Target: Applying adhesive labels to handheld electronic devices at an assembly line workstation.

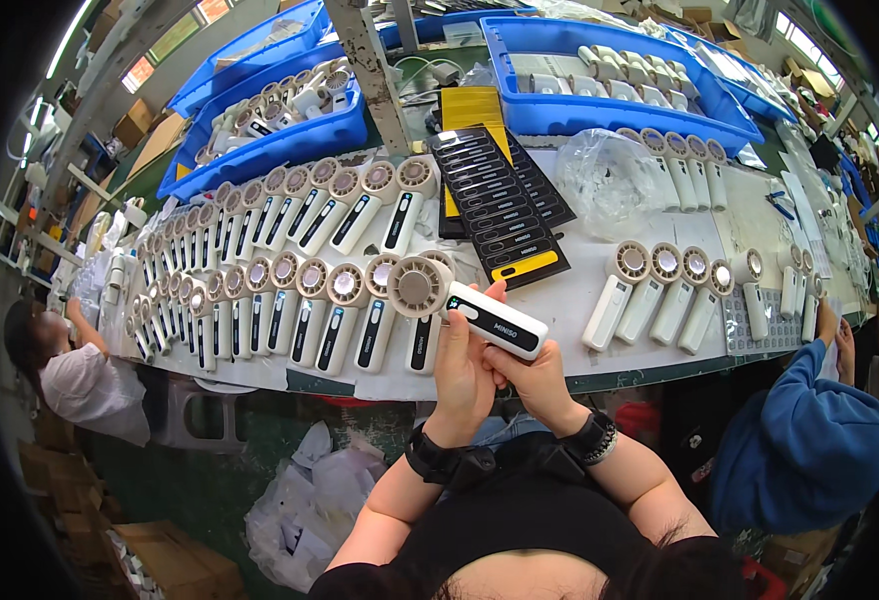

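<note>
A white handheld fan (498,322) with a round beige head lies tilted across both my hands, its black front panel facing up. My left hand (463,380) grips the handle near the fan head, thumb by the lit part of the panel. My right hand (540,382) holds the handle's lower end, fingers closed beneath it. To the left, rows of similar fans with black panels (373,315) lie on the white table. Beyond my hands are black sheets of label strips (495,185), one with a yellow end. Several fans with plain white handles (647,310) lie to the right.
Blue bins (600,118) holding fan parts stand along the back, beside a metal post (372,75). A clear plastic bag (610,185) and blue-handled pliers (780,206) lie on the table. Co-workers sit left (90,385) and right (810,440). Plastic bags (315,500) lie on the floor.
</note>
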Demonstrator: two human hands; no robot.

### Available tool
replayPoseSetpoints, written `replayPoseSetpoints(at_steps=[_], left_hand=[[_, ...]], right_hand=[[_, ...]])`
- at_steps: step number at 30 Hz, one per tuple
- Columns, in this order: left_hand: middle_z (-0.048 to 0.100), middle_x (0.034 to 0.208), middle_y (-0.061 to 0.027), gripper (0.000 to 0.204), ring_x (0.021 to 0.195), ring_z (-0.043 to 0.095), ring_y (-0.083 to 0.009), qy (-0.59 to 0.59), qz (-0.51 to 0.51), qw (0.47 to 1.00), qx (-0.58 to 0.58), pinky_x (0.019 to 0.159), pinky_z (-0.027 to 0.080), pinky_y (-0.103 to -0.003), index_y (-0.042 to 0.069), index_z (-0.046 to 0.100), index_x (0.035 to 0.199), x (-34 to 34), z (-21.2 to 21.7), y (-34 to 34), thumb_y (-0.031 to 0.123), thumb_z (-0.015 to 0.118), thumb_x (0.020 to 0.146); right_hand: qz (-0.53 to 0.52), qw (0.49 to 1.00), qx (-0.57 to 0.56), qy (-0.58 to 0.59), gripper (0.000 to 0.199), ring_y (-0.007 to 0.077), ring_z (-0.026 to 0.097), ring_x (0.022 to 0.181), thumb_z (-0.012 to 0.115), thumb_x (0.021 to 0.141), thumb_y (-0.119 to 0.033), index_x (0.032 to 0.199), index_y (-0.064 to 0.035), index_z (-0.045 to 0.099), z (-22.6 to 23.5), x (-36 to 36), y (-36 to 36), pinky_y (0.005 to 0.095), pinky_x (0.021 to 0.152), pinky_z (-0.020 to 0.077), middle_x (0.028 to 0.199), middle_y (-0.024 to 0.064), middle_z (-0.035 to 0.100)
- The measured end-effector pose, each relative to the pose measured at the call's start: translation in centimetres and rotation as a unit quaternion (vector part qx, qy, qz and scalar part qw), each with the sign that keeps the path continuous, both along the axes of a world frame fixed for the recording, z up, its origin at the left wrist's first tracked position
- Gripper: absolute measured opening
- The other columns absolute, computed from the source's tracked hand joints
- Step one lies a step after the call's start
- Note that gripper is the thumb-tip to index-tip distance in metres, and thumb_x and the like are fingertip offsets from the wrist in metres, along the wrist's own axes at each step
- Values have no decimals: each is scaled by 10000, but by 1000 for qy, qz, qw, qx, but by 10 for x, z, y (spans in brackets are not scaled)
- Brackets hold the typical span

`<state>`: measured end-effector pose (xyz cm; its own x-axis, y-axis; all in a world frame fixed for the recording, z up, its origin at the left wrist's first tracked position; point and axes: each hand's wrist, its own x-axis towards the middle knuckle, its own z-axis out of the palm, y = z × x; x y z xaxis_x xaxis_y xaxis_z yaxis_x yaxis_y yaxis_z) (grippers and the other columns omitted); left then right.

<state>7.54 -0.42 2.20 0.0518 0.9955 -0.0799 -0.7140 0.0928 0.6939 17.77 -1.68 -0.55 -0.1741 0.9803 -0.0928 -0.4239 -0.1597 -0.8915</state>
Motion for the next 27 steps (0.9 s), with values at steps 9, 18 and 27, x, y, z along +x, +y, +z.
replayPoseSetpoints(at_steps=[9,18,27], left_hand=[[620,855,-140,461,752,599,-215,-73,-115,989,-52,638,487,-305,6,452,1216,-45,-21,4,386,369,969],[551,675,-77,416,554,531,-142,224,-220,946,-77,501,421,-233,-36,505,1134,-45,-42,-21,318,456,921],[529,790,-107,374,538,506,-149,249,-252,934,-57,482,400,-220,-60,474,1137,-47,-40,-29,228,509,901]], right_hand=[[71,982,68,-160,102,50,547,631,567,903,-86,845,-3,581,32,83,-42,198,585,472,723,7,603],[-266,850,-76,-449,271,107,431,525,521,898,-118,648,-14,503,-72,240,-191,270,497,343,550,10,499],[-285,600,-424,-616,322,397,580,714,563,814,-270,700,31,571,-221,290,-481,452,649,459,706,243,583]])
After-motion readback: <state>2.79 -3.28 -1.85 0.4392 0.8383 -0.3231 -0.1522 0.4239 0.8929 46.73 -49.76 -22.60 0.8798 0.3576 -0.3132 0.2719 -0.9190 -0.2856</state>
